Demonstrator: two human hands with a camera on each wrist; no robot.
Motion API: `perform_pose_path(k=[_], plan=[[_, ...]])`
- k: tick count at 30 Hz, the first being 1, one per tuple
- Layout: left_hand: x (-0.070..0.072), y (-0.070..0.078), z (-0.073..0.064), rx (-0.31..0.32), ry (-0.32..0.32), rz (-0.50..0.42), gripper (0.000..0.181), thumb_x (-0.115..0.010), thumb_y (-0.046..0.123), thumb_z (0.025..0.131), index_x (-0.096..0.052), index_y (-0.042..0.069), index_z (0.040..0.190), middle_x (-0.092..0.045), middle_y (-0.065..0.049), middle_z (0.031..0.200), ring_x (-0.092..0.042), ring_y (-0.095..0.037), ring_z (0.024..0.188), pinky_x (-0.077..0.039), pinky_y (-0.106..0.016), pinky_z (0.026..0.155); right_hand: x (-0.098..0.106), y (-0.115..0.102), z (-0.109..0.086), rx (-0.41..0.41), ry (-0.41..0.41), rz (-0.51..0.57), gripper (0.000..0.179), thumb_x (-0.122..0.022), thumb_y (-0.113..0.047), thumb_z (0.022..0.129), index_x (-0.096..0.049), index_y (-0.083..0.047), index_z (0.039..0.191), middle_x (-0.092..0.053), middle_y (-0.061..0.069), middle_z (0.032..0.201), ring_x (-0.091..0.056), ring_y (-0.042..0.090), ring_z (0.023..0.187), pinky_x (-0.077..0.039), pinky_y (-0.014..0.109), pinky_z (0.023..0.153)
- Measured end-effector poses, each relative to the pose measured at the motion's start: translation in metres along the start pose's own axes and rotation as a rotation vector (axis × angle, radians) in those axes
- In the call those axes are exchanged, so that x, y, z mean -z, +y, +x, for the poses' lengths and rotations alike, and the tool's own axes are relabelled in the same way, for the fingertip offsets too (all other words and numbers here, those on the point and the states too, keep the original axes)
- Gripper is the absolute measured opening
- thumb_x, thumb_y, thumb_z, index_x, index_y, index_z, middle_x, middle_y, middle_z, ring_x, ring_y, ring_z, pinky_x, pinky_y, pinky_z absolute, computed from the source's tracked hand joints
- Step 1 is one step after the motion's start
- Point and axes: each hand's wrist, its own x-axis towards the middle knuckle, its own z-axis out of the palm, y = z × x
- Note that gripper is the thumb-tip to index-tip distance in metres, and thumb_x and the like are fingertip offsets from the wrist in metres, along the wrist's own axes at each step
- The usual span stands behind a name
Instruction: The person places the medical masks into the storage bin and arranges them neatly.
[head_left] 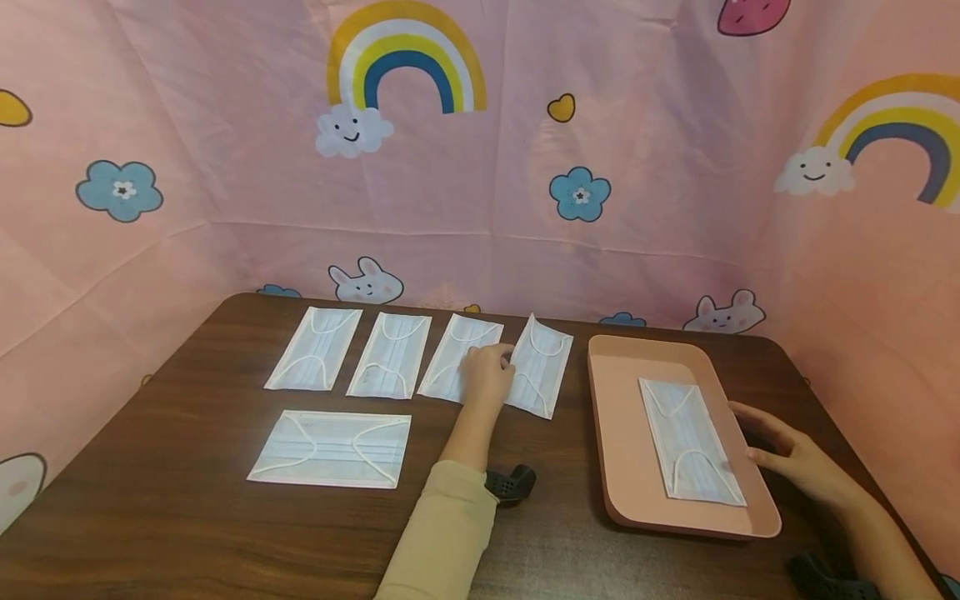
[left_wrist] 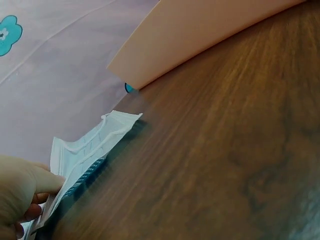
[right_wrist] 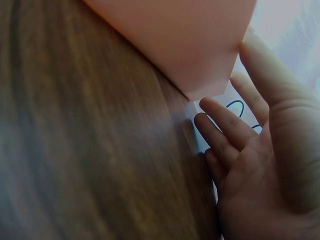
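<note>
My left hand (head_left: pixel 487 375) pinches the left edge of a pale blue face mask (head_left: pixel 542 362), the rightmost in the back row. In the left wrist view that mask (left_wrist: pixel 92 152) is tilted up off the wood, a dark shadow under it. Beneath the same hand lies another mask (head_left: pixel 453 367), partly covered by it. My right hand (head_left: pixel 798 462) is at the right side of a shallow pink tray (head_left: pixel 618 433), its fingers spread and loosely bent, thumb tip at the rim. One face mask (head_left: pixel 693 442) lies lengthwise inside the tray.
Two more masks, one far left (head_left: pixel 315 350) and one beside it (head_left: pixel 390 357), share the back row. In front of them a mask (head_left: pixel 333 450) lies crosswise. All are on a dark wooden table (head_left: pixel 187 533), with a pink patterned cloth (head_left: pixel 495 183) hanging behind and at the sides.
</note>
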Motion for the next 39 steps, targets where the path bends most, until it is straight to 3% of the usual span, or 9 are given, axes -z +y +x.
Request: perform_pose_path(k=[8,14,23,29,39], plan=[[-0.0001,0.0000,0.0024,-0.065,-0.051,0.005,0.034,-0.067,0.003,0.082,-0.071,0.011,0.115,-0.052,0.004,0.062,-0.047,-0.020,0.071,-0.039,-0.033,0.066,-0.0011,0.0023,-0.0007,0.005,0.003,0.014,0.062,-0.056,0.006,0.091,-0.032,-0.002,0.147,-0.040,-0.021,0.139,-0.038,-0.008,0.119,-0.036,0.011,0.085],[0.0015,0.0023,0.0015,-0.064,-0.121,-0.119,0.038,-0.060,0.000,0.084,-0.067,0.009,0.120,-0.050,0.002,0.071,-0.047,-0.015,0.070,-0.040,-0.027,0.056,-0.0004,0.0027,-0.0013,-0.002,0.007,0.006,0.062,-0.057,0.006,0.091,-0.032,-0.003,0.147,-0.040,-0.021,0.139,-0.038,-0.009,0.119,-0.036,0.011,0.085],[0.0027,0.0036,0.0010,-0.057,-0.165,-0.258,0.033,-0.060,-0.004,0.086,-0.068,0.005,0.117,-0.059,-0.001,0.082,-0.048,-0.011,0.062,-0.039,-0.021,0.048,0.0003,0.0011,-0.0006,-0.016,0.004,-0.006,0.061,-0.057,0.004,0.092,-0.033,-0.004,0.147,-0.040,-0.022,0.138,-0.038,-0.009,0.119,-0.036,0.012,0.085],[0.0037,0.0015,0.0008,-0.036,-0.224,-0.287,0.030,-0.062,-0.004,0.086,-0.069,0.002,0.115,-0.068,-0.007,0.094,-0.055,-0.013,0.074,-0.046,-0.022,0.061,-0.0010,-0.0012,0.0005,-0.031,-0.001,-0.005,0.061,-0.056,0.002,0.092,-0.033,-0.005,0.148,-0.039,-0.023,0.138,-0.036,-0.010,0.119,-0.036,0.012,0.085],[0.0061,0.0016,0.0026,-0.022,-0.274,-0.298,0.034,-0.055,-0.005,0.085,-0.070,0.004,0.114,-0.069,-0.010,0.105,-0.060,-0.021,0.088,-0.050,-0.032,0.074,-0.0003,-0.0004,-0.0006,-0.026,0.007,0.001,0.061,-0.057,0.003,0.092,-0.033,-0.005,0.147,-0.040,-0.022,0.138,-0.037,-0.009,0.119,-0.036,0.011,0.085]])
